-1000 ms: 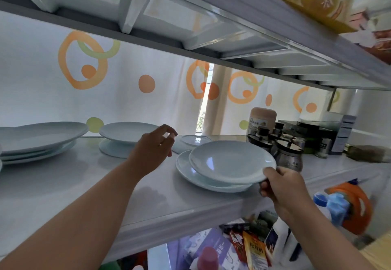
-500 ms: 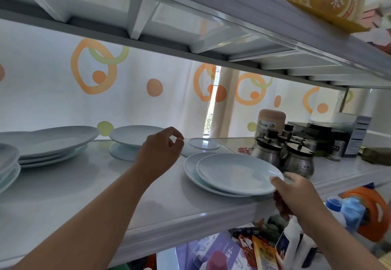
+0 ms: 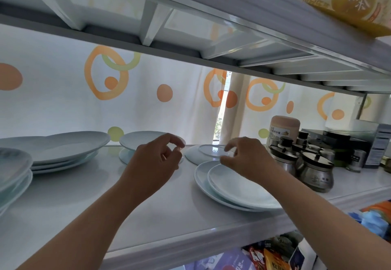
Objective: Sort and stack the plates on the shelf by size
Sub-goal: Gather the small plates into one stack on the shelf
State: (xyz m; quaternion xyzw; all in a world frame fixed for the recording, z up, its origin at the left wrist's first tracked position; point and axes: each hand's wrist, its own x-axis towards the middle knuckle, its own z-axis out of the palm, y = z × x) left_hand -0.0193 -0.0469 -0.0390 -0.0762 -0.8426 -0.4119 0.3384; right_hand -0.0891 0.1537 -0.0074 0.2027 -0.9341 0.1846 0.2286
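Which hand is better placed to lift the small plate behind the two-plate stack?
Right. The right hand hovers over the small plate, fingers spread toward it; the left hand is farther left, fingers curled.

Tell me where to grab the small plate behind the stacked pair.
Take the small plate by its rim, left and right sides, reaching from the front over the stacked pair. It seems to lie upside down, rim on the shelf, so hook fingertips under.
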